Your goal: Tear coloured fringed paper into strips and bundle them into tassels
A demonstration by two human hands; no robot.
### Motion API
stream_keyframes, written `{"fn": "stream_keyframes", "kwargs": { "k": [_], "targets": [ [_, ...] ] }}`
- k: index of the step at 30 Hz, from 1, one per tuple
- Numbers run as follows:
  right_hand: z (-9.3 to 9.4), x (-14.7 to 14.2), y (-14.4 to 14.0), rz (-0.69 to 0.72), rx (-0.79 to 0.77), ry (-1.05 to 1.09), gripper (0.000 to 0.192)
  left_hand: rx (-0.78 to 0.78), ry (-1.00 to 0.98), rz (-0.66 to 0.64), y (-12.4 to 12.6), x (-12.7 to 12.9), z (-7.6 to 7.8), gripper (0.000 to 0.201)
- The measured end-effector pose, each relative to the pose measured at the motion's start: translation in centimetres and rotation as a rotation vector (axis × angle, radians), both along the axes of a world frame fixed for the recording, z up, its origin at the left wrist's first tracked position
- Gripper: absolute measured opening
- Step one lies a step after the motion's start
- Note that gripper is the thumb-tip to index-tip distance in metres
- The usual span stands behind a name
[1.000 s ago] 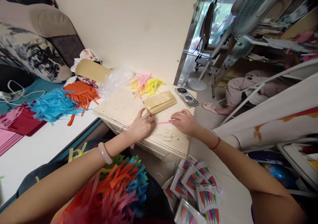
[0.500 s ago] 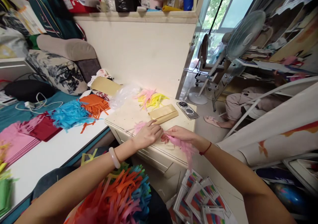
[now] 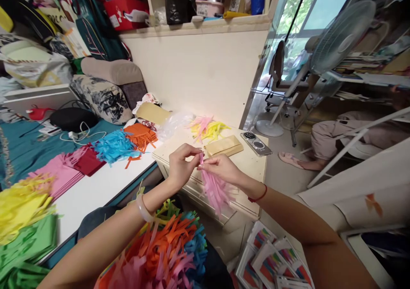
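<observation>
A pink fringed paper tassel [image 3: 215, 189] hangs in the air above the near edge of the small cream table [image 3: 253, 169]. My left hand [image 3: 180, 165] and my right hand [image 3: 220, 168] both pinch its top end, fingertips meeting, with the fringe drooping below my right hand. Behind my hands on the table lie a tan paper envelope [image 3: 224, 145], a phone [image 3: 256, 143] and a loose heap of pink and yellow paper strips [image 3: 208, 128].
Stacks of fringed paper, blue [image 3: 113, 145], orange [image 3: 141, 135], pink [image 3: 62, 173], yellow [image 3: 21, 203] and green [image 3: 22, 246], lie on the white board at left. A multicoloured fringe bundle [image 3: 166, 246] sits in my lap. Packets of coloured paper [image 3: 272, 259] lie on the floor. Another person's legs [image 3: 339, 137] and a fan [image 3: 339, 36] are at right.
Both hands lifted off the table, raising the pink tassel by its top so the fringe hangs down. The camera tilted up, showing more of the shelf and the left-hand stacks.
</observation>
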State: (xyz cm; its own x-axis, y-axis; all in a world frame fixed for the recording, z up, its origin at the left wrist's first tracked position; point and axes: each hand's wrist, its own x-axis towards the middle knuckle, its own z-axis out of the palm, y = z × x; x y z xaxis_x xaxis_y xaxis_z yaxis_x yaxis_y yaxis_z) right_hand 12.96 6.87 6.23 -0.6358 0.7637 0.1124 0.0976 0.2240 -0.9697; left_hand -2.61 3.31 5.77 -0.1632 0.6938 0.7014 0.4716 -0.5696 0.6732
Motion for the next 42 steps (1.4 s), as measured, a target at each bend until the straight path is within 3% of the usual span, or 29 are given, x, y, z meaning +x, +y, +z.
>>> {"fn": "stream_keyframes", "kwargs": {
  "k": [2,6,15,19,25,29,31,35,37,40,41,42],
  "targets": [
    [-0.3,-0.2,0.4,-0.002,0.002,-0.01,0.036,-0.083,-0.088,-0.084,0.1,-0.6,-0.1,0.013],
    [-0.6,-0.3,1.2,0.113,-0.053,0.068,0.032,-0.428,-0.246,-0.357,0.7,-2.1,0.0,0.033],
    [-1.6,-1.0,1.9,0.235,-0.247,0.142,0.029,-0.659,-0.517,-0.499,0.9,-2.9,0.5,0.03],
    [-1.3,-1.2,1.7,0.218,-0.208,0.159,0.026,-0.61,-0.535,-0.421,0.7,-2.3,0.9,0.024],
    [-0.5,-2.3,1.0,0.033,0.056,0.065,0.026,-0.447,-0.536,-0.243,0.8,-2.3,0.8,0.012],
    [-0.7,-3.9,1.8,-0.01,0.095,0.029,0.025,-0.521,-0.694,-0.471,0.8,-3.6,0.4,0.035],
    [-1.0,-5.1,2.1,-0.008,0.09,0.011,0.025,-0.553,-0.749,-0.526,0.8,-4.4,0.3,0.039],
    [-1.3,-8.3,2.7,0.031,0.167,-0.035,0.025,-0.49,-0.858,-0.367,1.1,-6.6,-0.2,0.032],
    [-0.9,-10.1,4.0,0.121,0.218,-0.049,0.026,-0.466,-0.943,-0.313,1.3,-8.0,-0.4,0.032],
    [0.5,-13.3,8.1,0.472,0.271,-0.248,0.026,-0.365,-1.02,-0.247,1.5,-10.1,-0.7,0.029],
    [1.0,-14.4,9.9,0.541,0.298,-0.367,0.026,-0.315,-1.025,-0.226,1.5,-10.6,-0.8,0.027],
    [1.5,-15.6,11.6,0.465,0.346,-0.464,0.025,-0.27,-1.022,-0.211,1.5,-11.0,-0.8,0.026]
  ]
}}
